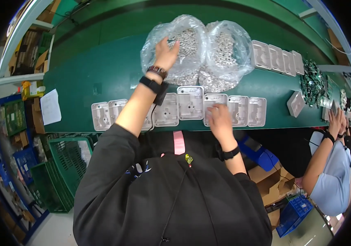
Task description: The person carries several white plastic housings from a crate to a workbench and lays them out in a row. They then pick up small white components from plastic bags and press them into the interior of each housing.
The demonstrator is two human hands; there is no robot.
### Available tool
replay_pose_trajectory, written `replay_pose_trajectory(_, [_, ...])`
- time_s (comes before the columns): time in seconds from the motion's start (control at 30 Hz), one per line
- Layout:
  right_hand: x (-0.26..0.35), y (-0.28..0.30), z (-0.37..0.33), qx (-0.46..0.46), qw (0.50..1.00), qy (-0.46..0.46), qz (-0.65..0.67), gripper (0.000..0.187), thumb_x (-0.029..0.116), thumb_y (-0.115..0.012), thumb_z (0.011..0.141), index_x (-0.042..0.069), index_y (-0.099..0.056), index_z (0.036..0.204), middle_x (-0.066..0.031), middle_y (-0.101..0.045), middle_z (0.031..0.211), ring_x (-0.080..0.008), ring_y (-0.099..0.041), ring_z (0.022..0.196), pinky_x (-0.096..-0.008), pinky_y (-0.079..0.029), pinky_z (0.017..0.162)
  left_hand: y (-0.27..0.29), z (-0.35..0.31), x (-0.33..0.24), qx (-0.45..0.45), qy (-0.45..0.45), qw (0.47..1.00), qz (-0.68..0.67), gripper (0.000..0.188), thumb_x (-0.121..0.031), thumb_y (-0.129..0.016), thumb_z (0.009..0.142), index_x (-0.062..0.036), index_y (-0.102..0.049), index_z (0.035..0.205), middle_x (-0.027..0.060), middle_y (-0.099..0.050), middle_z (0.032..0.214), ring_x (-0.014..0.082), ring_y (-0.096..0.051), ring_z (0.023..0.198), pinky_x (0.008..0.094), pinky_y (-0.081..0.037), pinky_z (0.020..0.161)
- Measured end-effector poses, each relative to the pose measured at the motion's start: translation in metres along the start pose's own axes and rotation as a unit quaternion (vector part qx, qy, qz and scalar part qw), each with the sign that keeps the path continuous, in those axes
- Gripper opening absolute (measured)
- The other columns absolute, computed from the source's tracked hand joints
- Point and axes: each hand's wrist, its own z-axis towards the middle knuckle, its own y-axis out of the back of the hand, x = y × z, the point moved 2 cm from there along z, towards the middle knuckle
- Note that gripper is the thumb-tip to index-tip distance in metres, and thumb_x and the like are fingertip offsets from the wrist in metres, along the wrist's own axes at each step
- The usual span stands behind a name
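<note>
My left hand (167, 55) reaches over the rim of the left clear plastic bag (153, 51), thumb and fingers apart. Small silvery parts (187, 43) fill that bag. A second clear bag (243, 49) beside it holds similar small parts (224, 47). My right hand (220, 119) is bent over a pale grey plastic housing (216, 98), fingertips drawn together at its inside; anything between them is too small to make out. This shallow housing stands in a row along the bench's near edge, next to a slightly raised housing (190, 103) and another housing (166, 110).
More housings (261, 55) stand in a row at the back right, near a heap of dark green parts (312, 84). A single housing (295, 103) lies tilted on the green bench (77, 94). At the right, a co-worker's hands (337, 121) hold something. Green crates (69, 158) stand at lower left.
</note>
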Motion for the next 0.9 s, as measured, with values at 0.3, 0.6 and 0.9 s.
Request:
replay_pose_trajectory(0.3, [-0.095, -0.004, 0.194, -0.087, 0.993, 0.057, -0.049, 0.029, 0.008, -0.055, 0.07, 0.003, -0.054, 0.098, -0.0161, -0.05, 0.1, -0.0342, -0.05, 0.086, -0.0352, -0.042, 0.079, -0.004, -0.119, 0.025, 0.072, 0.023, 0.996, 0.045, 0.034, -0.025, -0.05, 0.085, -0.0059, -0.043, 0.112, 0.0105, -0.041, 0.103, 0.0159, -0.05, 0.083, 0.027, -0.041, 0.075])
replay_pose_trajectory(0.6, [-0.096, -0.049, 0.213, 0.121, 0.99, 0.029, -0.065, 0.023, 0.012, -0.048, 0.076, 0.001, -0.051, 0.096, -0.0191, -0.049, 0.1, -0.0348, -0.057, 0.081, -0.0414, -0.046, 0.073, 0.011, -0.162, 0.003, 0.21, 0.217, 0.941, -0.153, 0.02, -0.019, -0.044, 0.087, -0.0051, -0.047, 0.101, 0.0027, -0.055, 0.088, 0.0101, -0.053, 0.075, 0.0221, -0.041, 0.065])
replay_pose_trajectory(0.9, [-0.097, -0.008, 0.216, -0.054, 0.993, -0.001, -0.108, 0.011, 0.009, -0.051, 0.073, 0.001, -0.052, 0.08, -0.0147, -0.057, 0.077, -0.031, -0.059, 0.067, -0.0372, -0.049, 0.06, -0.035, -0.117, -0.032, 0.182, 0.155, 0.953, -0.184, 0.019, -0.02, -0.043, 0.088, -0.0047, -0.049, 0.099, 0.004, -0.056, 0.09, 0.013, -0.054, 0.082, 0.0254, -0.042, 0.072])
